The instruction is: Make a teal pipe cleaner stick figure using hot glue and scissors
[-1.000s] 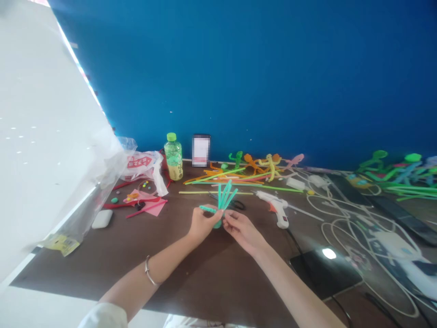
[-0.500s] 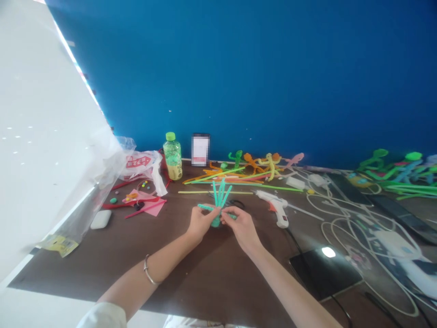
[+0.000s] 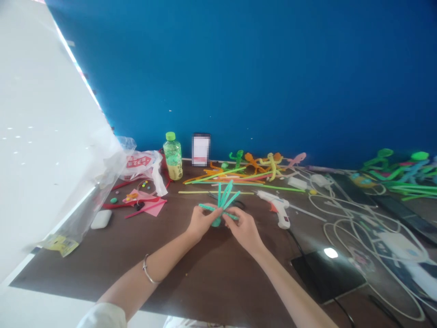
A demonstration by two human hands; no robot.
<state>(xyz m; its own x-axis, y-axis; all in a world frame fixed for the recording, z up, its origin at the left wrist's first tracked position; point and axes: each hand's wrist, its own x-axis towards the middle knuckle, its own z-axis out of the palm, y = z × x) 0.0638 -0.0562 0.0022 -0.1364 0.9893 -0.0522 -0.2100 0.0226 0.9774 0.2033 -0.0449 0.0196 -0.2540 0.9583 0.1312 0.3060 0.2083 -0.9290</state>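
Over the middle of the dark table, a teal pipe-cleaner figure (image 3: 226, 197) is held between both hands. Several of its stems fan upward, short twisted pieces stick out to the sides, and a rounded end shows below. My left hand (image 3: 202, 222) pinches it from the left with thumb and fingers. From the other side, my right hand (image 3: 243, 227) closes its fingertips on the same figure near the twisted right piece. The exact grip points are partly covered by the fingers. Just behind lies a dark-handled pair of scissors (image 3: 237, 203), mostly hidden.
A glue gun (image 3: 280, 210) lies right of my hands, near a black pad (image 3: 324, 275) and tangled white cables (image 3: 336, 228). Behind are loose pipe cleaners (image 3: 218, 176), small figures (image 3: 271, 164), a phone (image 3: 200, 150) and a bottle (image 3: 173, 157). Plastic bags (image 3: 141, 166) lie left.
The upright teal stems have tilted to the right and spread wider. My right hand has shifted slightly right, while my left hand stays nearly in place.
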